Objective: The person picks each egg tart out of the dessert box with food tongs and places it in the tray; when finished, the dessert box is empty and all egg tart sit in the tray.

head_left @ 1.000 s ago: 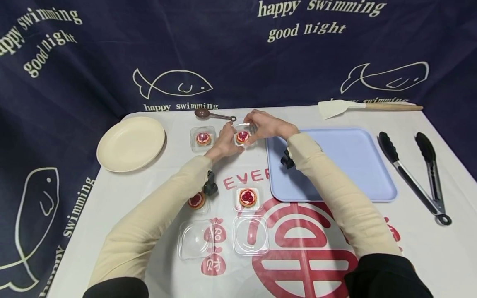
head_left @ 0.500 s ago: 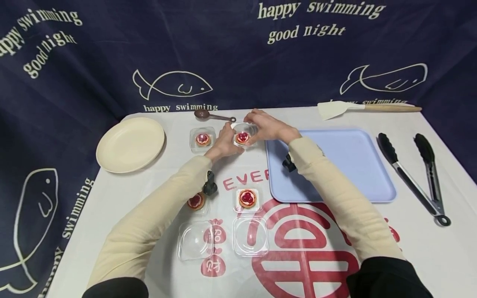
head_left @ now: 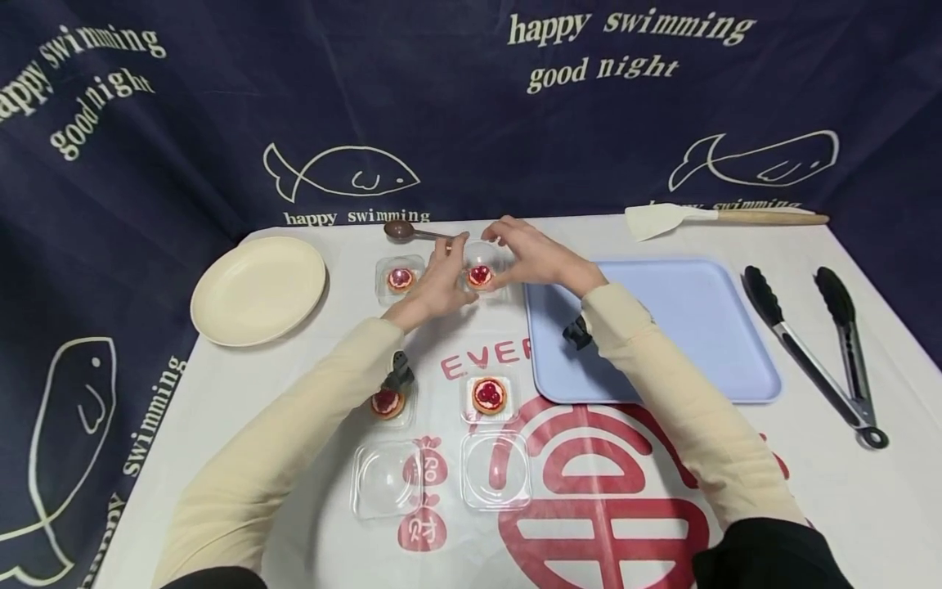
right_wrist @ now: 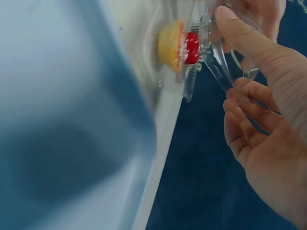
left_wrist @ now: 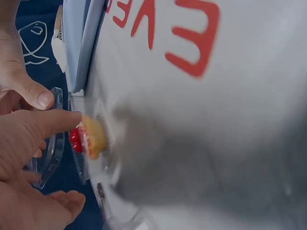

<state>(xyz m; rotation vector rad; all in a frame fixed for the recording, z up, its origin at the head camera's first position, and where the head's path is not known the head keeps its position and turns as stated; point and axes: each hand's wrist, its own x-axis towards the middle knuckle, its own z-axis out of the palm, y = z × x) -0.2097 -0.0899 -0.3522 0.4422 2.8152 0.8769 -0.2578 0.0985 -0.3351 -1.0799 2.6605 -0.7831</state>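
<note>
My right hand (head_left: 536, 257) pinches a clear plastic lid (right_wrist: 217, 60) between thumb and fingers, just over a clear box holding a small red-topped tart (head_left: 480, 276). In the right wrist view the lid stands tilted and apart from the tart (right_wrist: 170, 47). Beside the box, my left hand (head_left: 436, 286) has its thumb near the tart and its other fingers loosely spread, gripping nothing. To its left sits another boxed tart (head_left: 401, 280) under a lid. Nearer the front are two more tarts: one in an uncovered box (head_left: 489, 396), the other (head_left: 387, 402) partly hidden by the left wrist camera.
Two loose clear lids (head_left: 496, 471) lie in front. A blue tray (head_left: 662, 327) is under my right forearm, with tongs (head_left: 817, 368) beyond it. A cream plate (head_left: 257, 290) stands at left; a brown measuring spoon (head_left: 400, 230) and a spatula (head_left: 662, 219) lie at the back.
The lid has risen off the back right box in my right hand. My left hand has let its fingers spread and its forearm has shifted left.
</note>
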